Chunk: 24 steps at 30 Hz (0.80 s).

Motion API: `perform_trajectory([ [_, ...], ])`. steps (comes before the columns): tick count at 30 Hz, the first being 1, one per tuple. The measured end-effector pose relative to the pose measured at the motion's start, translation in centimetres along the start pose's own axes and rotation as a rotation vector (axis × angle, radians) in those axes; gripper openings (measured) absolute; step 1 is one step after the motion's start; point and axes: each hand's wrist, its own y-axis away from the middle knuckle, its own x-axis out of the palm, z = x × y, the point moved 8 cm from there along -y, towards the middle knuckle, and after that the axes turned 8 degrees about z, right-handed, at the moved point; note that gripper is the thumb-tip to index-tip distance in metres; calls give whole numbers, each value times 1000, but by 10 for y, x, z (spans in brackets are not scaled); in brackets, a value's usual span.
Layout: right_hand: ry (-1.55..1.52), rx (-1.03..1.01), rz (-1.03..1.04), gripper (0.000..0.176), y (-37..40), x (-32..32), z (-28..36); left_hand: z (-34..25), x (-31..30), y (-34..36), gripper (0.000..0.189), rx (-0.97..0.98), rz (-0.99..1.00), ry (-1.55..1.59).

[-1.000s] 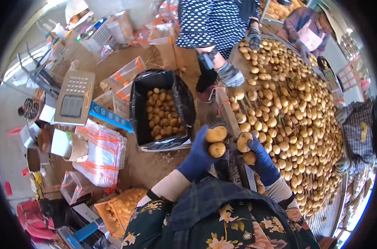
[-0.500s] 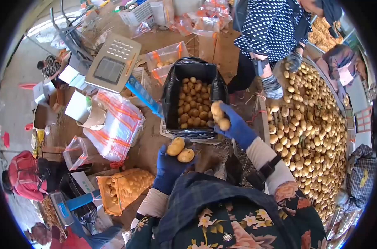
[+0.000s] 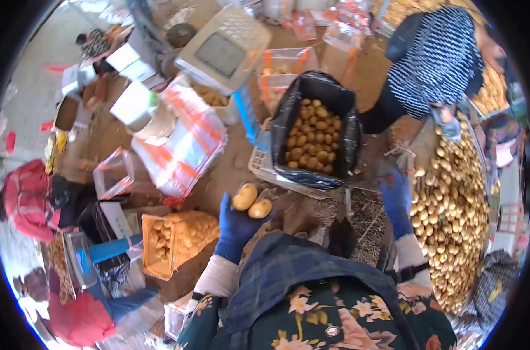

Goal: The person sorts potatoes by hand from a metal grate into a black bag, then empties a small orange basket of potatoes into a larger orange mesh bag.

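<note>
- Left blue-gloved hand (image 3: 234,227) cups two oval, yellow-skinned potatoes (image 3: 244,197).
- They should be firm, bruisable; best gripped mid-body.
- Right blue-gloved hand (image 3: 397,201) blurs; its grip is unclear.

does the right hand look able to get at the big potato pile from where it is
Probably yes: the right hand looks to be right beside the potato pile, and I see nothing blocking the way, though the hand is blurred.
</note>
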Motion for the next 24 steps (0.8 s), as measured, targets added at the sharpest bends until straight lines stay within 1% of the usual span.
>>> perform_trajectory([
  [1, 218, -89, -136, 48, 17, -2, -12, -6, 3, -3, 64, 1, 8, 9],
  [2, 279, -23, -103, 49, 31, 1, -33, -12, 4, -3, 64, 1, 17, 18],
  [3, 399, -63, -122, 53, 47, -7, -22, -20, 2, -3, 64, 30, 8, 24],
  [5, 361, -54, -116, 58, 71, -8, -33, -29, -1, -8, 64, 24, 33, 57],
  [6, 359, -72, -115, 58, 79, -8, -33, -36, -4, -8, 64, 41, 36, 61],
  [8, 201, -29, -167, 67, 90, -12, -40, -46, -1, -5, 63, 47, 110, 77],
  [9, 199, -45, -164, 67, 91, -10, -46, -51, 0, -2, 63, 62, 111, 80],
  [11, -13, 198, -107, 69, 85, -2, -90, -59, 6, 7, 62, 85, 141, 101],
  [12, -14, 180, -97, 69, 83, 0, -103, -64, 3, 11, 62, 104, 139, 106],
  [13, 56, 277, -85, 71, 79, 2, -125, -69, -2, 15, 62, 118, 148, 119],
  [14, 127, 368, -71, 73, 70, 1, -115, -75, -6, 20, 61, 138, 156, 132],
  [15, 160, 528, -6, 75, 68, -2, -109, -80, -12, 25, 61, 173, 151, 136],
  [16, 61, 501, 15, 80, 64, 5, -123, -83, -20, 31, 60, 193, 125, 144],
  [17, 121, 520, 28, 80, 62, 4, -109, -88, -29, 39, 60, 220, 95, 153],
  [18, 185, 539, 39, 81, 63, -1, -96, -91, -46, 47, 58, 237, 15, 178],
  [20, 271, 399, -11, 85, 58, 9, -141, -97, -70, 67, 54, 307, -88, 196],
  [21, 241, 500, 61, 89, 59, 6, -127, -100, -81, 75, 54, 329, -89, 201],
  [24, 296, 508, 25, 93, 57, 10, -142, -104, -108, 105, 52, 398, -115, 238],
])
